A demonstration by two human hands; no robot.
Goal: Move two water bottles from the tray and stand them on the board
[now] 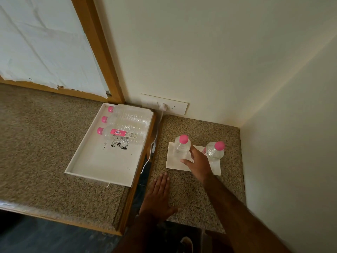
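Two clear water bottles with pink caps stand upright on the white board (173, 164): one (182, 147) at its left, the other (215, 150) at its back right corner. My right hand (198, 161) reaches between them, fingers spread, with thumb and fingertips against the left bottle's lower side but not closed around it. My left hand (160, 194) lies flat on the granite counter in front of the board, holding nothing. Three more pink-capped bottles (125, 123) lie on their sides at the far end of the white tray (102, 165).
The tray rests on a higher counter section at left, separated by a wooden edge (138, 172) from the lower counter with the board. A wall socket (165, 106) with a white cable (155, 139) sits behind. Walls close off the back and right.
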